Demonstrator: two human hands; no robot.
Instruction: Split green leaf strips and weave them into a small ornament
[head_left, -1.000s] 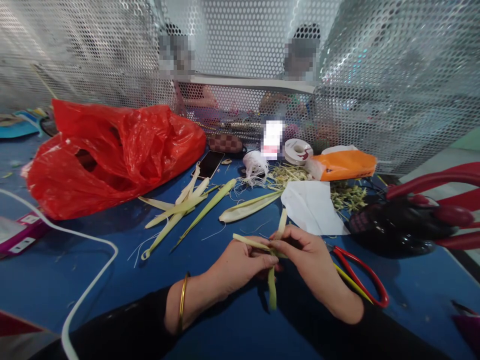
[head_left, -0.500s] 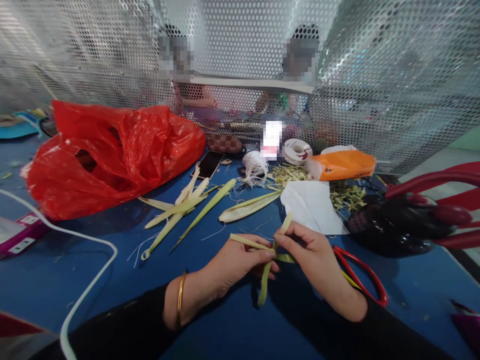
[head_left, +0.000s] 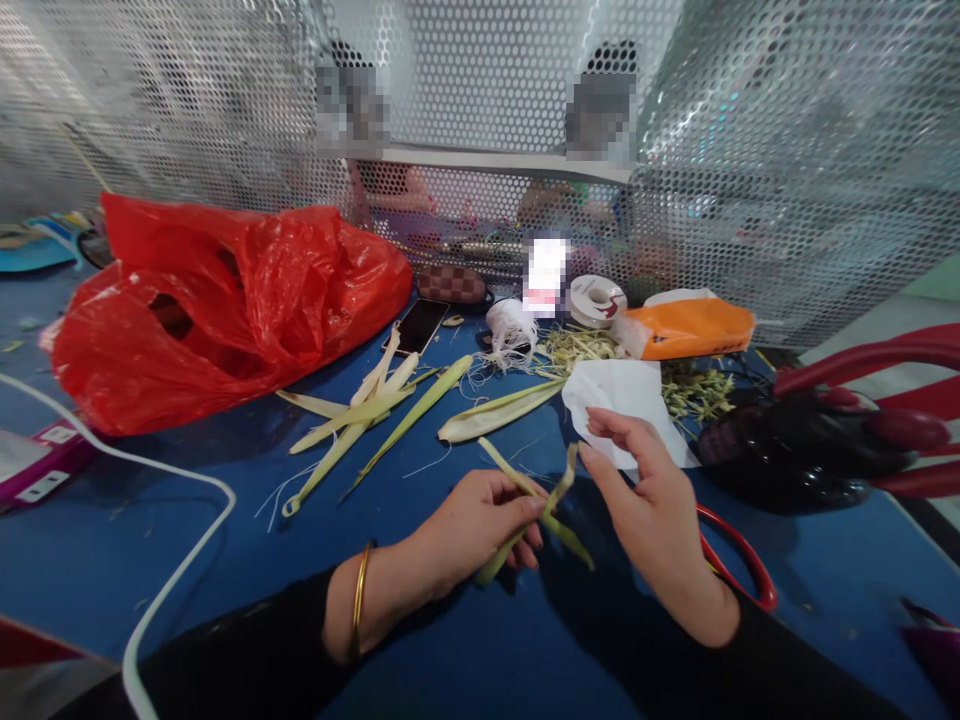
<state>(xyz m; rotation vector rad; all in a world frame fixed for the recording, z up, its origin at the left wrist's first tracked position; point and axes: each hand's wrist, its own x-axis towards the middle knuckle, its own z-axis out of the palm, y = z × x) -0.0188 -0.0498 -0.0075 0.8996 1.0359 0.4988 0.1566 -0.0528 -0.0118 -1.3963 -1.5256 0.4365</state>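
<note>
Folded pale green strips of corn husk cross each other in my left hand, pinched between its thumb and fingers. Their ends stick out to several sides, one of them hanging below the palm. My right hand is just to the right, its thumb and fingers apart with nothing between them. The thumb is close to the upper tip of one strip; whether they touch I cannot tell. Beyond my hands, several loose husks lie on the table, along with a broader curved husk.
A red plastic bag bulks at left, beside a white cable. Further back are a phone, white thread, a ribbon spool and an orange packet. Red-handled scissors lie by my right wrist, near a black object.
My right hand has let go of the husk strip and opened, moving slightly right. In my left hand the strips have turned, with one end now pointing down to the right.
</note>
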